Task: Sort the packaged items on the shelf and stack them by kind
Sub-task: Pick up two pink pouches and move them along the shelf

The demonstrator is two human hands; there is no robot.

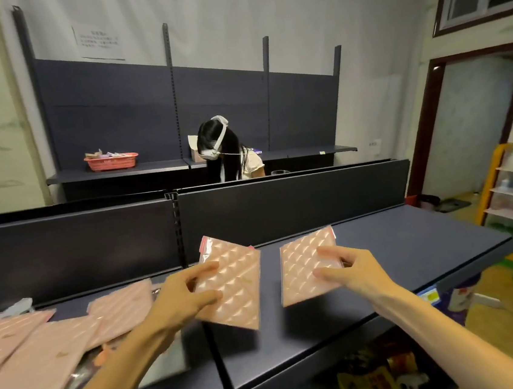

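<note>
**Caller:** Head camera looks down over a dark shelf deck [396,243], and both hands are up with a packet each. The left hand [177,300] pinches a pink quilted packet [236,288], thumb on the near face, fingers curled over its left edge.

**Analyst:** That packet is tilted, red zip strip at the top corner, and it hangs just off the fingertips, clear of the deck below.

**Caller:** Over to the right hand [352,271]. Same story: thumb and fingers clamp on a second quilted packet [304,268], gripping its right edge.

**Analyst:** Both packets match in pattern, diamond quilting, held side by side with a gap between them. Neither touches the other.

**Caller:** Left of the left hand's fingers, a loose spread of striped pink packets [34,354] lies on the deck, overlapping, blurred at the edge of view.

**Analyst:** One more pink packet [124,306] sits just behind the left wrist, partly under the forearm.

**Caller:** Beyond the fingers, a dark back panel [282,210] rises from the deck. Past it, a person [228,153] with a white headset bends over a far shelf.

**Analyst:** And a red basket [112,162] with small items rests on that far shelf, well to the left of that person.
</note>
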